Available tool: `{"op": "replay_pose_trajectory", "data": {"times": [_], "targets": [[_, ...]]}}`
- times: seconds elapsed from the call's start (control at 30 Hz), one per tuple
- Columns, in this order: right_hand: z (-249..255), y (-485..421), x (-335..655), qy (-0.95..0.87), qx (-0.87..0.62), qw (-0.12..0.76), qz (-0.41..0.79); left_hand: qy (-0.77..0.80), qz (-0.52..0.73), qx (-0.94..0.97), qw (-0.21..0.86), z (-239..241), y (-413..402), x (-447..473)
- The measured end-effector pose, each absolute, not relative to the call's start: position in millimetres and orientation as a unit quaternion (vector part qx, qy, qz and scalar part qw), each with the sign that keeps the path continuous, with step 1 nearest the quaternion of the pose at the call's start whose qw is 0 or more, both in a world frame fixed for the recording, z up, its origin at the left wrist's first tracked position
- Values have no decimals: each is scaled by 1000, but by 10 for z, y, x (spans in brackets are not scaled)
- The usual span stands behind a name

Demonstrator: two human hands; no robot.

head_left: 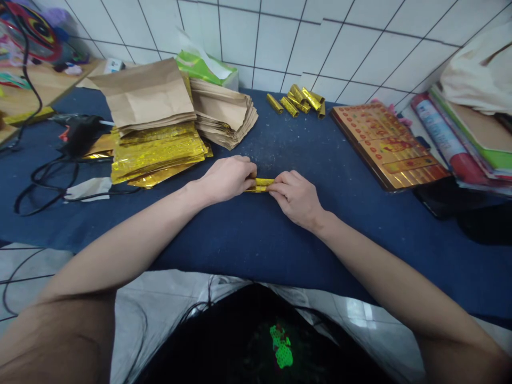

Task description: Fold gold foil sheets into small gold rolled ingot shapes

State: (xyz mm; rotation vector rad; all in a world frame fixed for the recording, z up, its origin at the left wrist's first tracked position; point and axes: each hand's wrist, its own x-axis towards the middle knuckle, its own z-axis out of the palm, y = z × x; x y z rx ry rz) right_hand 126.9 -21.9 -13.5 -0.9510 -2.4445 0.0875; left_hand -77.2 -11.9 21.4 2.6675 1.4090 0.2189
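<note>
A small rolled piece of gold foil paper (261, 185) lies on the blue cloth in front of me. My left hand (228, 177) is closed over its left end and my right hand (296, 198) pinches its right end. Only the short middle part of the roll shows between my fingers. A stack of gold foil sheets (158, 152) lies to the left of my hands under brown paper sheets (146, 96). Several finished gold rolls (298, 100) lie at the back by the tiled wall.
A black glue gun (80, 133) with its cable lies at the left. A second brown paper stack (224, 114) sits behind my hands. A flat pack of printed gold paper (390, 144) lies right, beside books (468, 138). A green tissue box (204, 66) stands at the wall.
</note>
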Motion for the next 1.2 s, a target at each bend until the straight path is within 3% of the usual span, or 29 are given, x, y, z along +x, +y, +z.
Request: {"op": "replay_pose_trajectory", "data": {"times": [0.43, 0.73, 0.93, 1.2], "targets": [[-133, -205, 1272, -893, -361, 267, 40, 490, 86, 867, 25, 229, -154, -741], [-98, -154, 1263, -862, -404, 275, 136, 501, 76, 846, 165, 350, -164, -797], [-84, -132, 1260, -854, -411, 277, 160, 450, 38, 886, 108, 275, -146, -802], [-61, -66, 1250, -822, -457, 265, 212, 491, 32, 862, 120, 226, -129, -816]]}}
